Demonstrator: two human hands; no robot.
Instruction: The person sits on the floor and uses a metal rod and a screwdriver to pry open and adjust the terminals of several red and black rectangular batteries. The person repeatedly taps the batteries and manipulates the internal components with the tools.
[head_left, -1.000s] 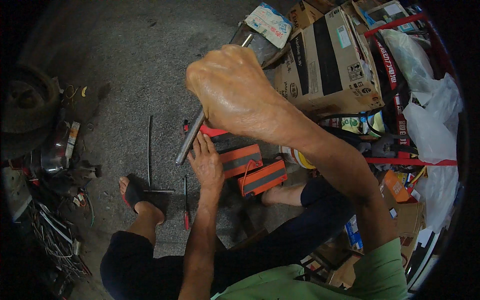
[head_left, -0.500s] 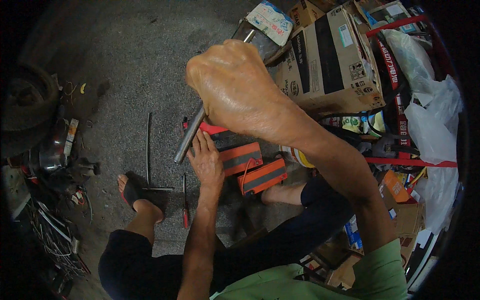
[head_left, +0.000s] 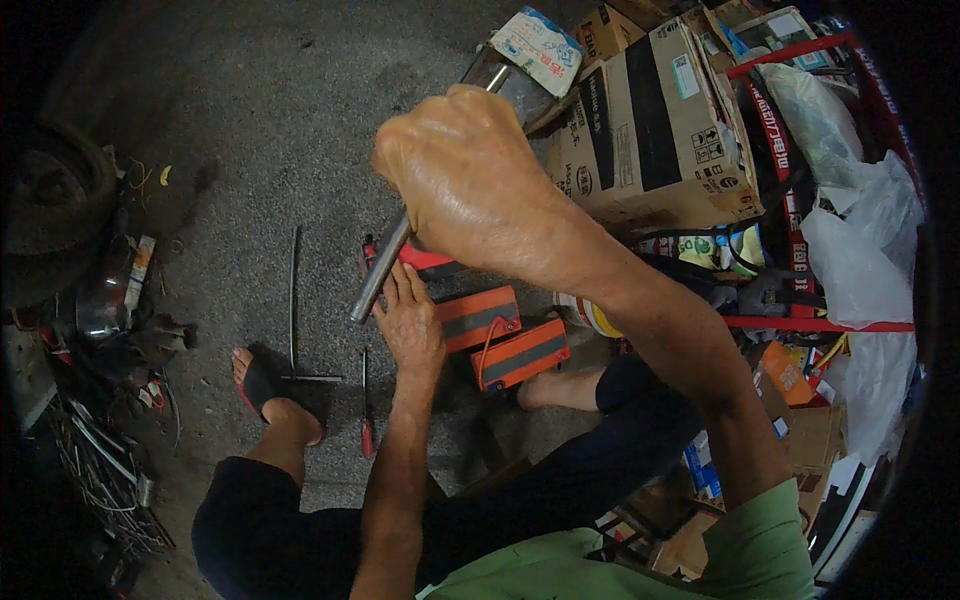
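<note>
My right hand [head_left: 465, 150] is closed in a fist around a smooth metal bar [head_left: 384, 265]. The bar slants from beyond the fist down to a blunt end near my left hand. Fingers outstretched, my left hand [head_left: 410, 335] lies palm down by that end, below a red-and-black object [head_left: 432, 262] partly hidden behind the bar and my right wrist. Its fingertips reach that object's edge; whether they press on it I cannot tell. Beside my left hand are two orange blocks with grey bands, one upper [head_left: 480, 315] and one lower [head_left: 522, 355], with a red wire.
A screwdriver [head_left: 367, 437] with a red handle and an L-shaped metal rod [head_left: 295, 300] lie on the floor by my foot. Tyres [head_left: 55, 215] and scrap rods [head_left: 115, 480] stand left. A large cardboard box [head_left: 650, 130] and plastic bags [head_left: 860, 255] crowd the right.
</note>
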